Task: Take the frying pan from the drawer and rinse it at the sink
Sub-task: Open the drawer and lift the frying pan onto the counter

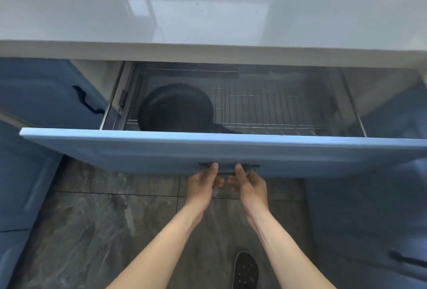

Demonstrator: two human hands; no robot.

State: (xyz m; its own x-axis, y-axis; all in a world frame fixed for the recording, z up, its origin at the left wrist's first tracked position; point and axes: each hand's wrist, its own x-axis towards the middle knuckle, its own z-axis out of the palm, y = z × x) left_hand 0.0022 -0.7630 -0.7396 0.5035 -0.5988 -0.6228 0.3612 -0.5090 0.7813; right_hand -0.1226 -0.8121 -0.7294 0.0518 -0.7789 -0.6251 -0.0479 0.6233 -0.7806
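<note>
Drawer (208, 150) is seen pulled well out beneath a pale glossy countertop (208, 11); its blue front panel fills the middle of the view and is cut off at the right edge. Frying pan (175, 107) is found inside, on the left part of a wire rack (265, 108), dark and round. Only the root of its handle is seen, running toward the front right; the rest is hidden behind the drawer front. The back of the drawer is dim and blurred, and nothing further can be made out there.

Left hand (203, 184) and right hand (250, 186) are held side by side at the dark drawer handle (228, 166). Thumbs are laid up against the panel; fingers are curled under the handle, so it is grasped by both, though the fingertips are hidden beneath it.

A dark shoe (245, 270) is noted on the grey stone-patterned floor (92, 231), cut off by the bottom edge. Blue cabinet doors are blurred on either side.
</note>
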